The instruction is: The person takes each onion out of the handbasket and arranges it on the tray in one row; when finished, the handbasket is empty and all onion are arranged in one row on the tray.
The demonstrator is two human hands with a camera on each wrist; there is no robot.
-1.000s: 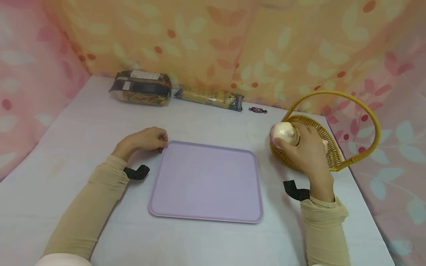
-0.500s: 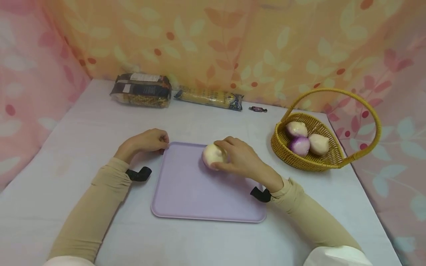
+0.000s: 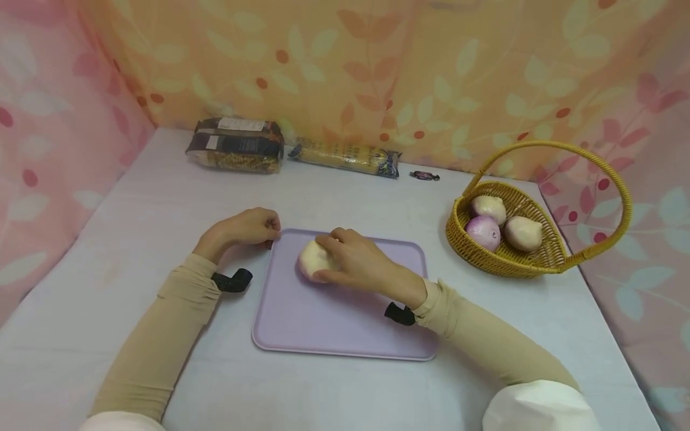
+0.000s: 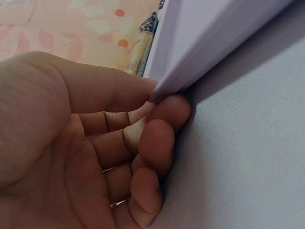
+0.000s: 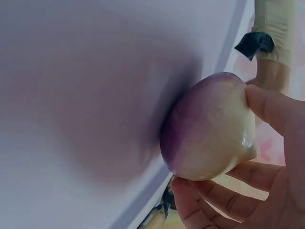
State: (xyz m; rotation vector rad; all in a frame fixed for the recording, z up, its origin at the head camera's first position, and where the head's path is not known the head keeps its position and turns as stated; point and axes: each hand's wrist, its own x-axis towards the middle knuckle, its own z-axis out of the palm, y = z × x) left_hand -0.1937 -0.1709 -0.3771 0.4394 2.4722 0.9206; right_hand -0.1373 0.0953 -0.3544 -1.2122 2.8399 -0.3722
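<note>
My right hand [image 3: 358, 260] grips a round purple-and-cream turnip [image 3: 314, 261] over the left part of a lilac tray [image 3: 345, 326]. In the right wrist view, thumb and fingers hold the turnip [image 5: 209, 129] from its pale side, with its purple side towards the tray. At the tray's far left corner, my left hand [image 3: 245, 227] pinches the rim. The left wrist view shows the thumb on top of the tray edge [image 4: 190, 57] and the index finger under it, while the other fingers curl by the white table surface.
A wicker basket [image 3: 474, 254] with a tall handle stands at the right, holding three more turnips [image 3: 524, 233]. Along the back lie a dark pasta bag [image 3: 237, 145], a long yellow packet [image 3: 345, 157] and a small wrapped candy [image 3: 424, 175]. Patterned cloth [image 3: 323, 66] hangs behind.
My right hand has lifted the turnip out of the basket and carried it left over the tray, most recently further left. My left hand has stayed at the tray corner.
</note>
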